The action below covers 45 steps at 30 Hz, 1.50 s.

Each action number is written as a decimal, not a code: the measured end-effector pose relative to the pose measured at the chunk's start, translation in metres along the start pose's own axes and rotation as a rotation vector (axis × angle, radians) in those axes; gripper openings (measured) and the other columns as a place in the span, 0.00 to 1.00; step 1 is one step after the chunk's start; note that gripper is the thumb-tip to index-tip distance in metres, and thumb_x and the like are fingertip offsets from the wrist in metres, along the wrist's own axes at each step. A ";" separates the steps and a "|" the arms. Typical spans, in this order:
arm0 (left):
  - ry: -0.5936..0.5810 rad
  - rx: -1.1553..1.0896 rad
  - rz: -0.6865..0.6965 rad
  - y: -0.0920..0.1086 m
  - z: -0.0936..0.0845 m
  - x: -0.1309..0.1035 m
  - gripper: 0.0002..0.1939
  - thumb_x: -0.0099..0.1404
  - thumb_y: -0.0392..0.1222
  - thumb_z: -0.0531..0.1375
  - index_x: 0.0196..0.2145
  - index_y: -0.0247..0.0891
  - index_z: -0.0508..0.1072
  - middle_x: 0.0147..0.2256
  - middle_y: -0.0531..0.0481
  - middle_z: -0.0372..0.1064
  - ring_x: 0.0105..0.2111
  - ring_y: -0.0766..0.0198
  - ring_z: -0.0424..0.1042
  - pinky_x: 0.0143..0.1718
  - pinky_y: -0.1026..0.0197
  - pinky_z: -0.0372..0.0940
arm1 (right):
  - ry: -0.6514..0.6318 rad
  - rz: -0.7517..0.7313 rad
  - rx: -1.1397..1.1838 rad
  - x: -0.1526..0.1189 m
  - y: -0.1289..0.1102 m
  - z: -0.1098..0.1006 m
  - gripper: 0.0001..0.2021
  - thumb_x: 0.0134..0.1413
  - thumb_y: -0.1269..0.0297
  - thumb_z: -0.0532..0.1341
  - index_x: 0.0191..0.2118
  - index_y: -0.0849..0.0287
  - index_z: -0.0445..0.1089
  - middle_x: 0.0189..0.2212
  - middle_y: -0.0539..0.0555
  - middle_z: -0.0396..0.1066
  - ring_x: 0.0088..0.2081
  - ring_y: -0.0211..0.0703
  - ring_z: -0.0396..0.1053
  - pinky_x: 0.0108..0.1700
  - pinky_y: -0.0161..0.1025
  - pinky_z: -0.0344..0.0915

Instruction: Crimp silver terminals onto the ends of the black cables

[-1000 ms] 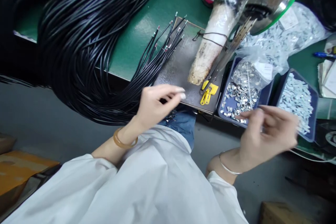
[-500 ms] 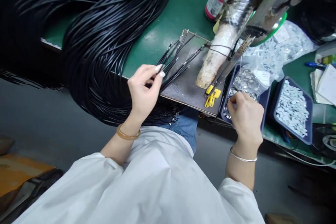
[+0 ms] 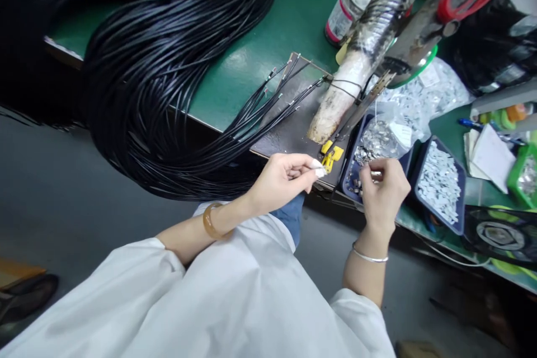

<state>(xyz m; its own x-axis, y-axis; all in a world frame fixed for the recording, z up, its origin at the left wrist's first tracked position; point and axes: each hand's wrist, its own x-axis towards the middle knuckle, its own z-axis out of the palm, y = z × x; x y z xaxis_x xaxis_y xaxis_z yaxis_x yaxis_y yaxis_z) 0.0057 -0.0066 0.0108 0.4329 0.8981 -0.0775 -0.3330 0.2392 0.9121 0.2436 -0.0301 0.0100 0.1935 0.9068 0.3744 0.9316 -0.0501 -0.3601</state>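
My left hand [image 3: 287, 182] is pinched at the front edge of the dark board [image 3: 272, 137], its fingertips close to the yellow-handled tool [image 3: 333, 154]. Whatever lies between those fingertips is too small to make out. My right hand [image 3: 385, 187] hovers over the near part of a dark blue tray [image 3: 347, 179] of small metal pieces [image 3: 366, 152], thumb and forefinger drawn together. What it pinches, if anything, cannot be seen. Black cables [image 3: 247, 123] lie with their stripped ends spread on the board, untouched by either hand.
A thick bundle of black cables [image 3: 168, 67] covers the left of the green table [image 3: 306, 11]. A taped hose [image 3: 348, 78] slants down over the board. Right of the metal pieces stands a tray of pale small parts [image 3: 440, 179]. A jar [image 3: 342, 14] stands behind.
My left hand has left the cable ends and moved right and nearer to me, towards the yellow-handled tool. My right hand stays over the metal pieces. The view has shifted slightly.
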 end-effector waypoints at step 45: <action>-0.072 -0.014 -0.090 -0.010 -0.005 0.003 0.13 0.62 0.46 0.67 0.27 0.35 0.72 0.18 0.54 0.68 0.18 0.72 0.62 0.21 0.68 0.56 | 0.163 -0.006 0.619 -0.042 -0.077 0.023 0.02 0.60 0.68 0.64 0.37 0.53 0.74 0.39 0.52 0.77 0.42 0.46 0.78 0.45 0.50 0.78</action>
<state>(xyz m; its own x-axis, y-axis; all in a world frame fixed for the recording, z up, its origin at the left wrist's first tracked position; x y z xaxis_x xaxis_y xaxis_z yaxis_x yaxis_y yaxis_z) 0.0058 -0.0046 -0.0001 0.5202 0.8442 -0.1292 -0.3016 0.3231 0.8970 0.1566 -0.0550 0.0021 0.2784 0.8287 0.4855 0.5921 0.2499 -0.7661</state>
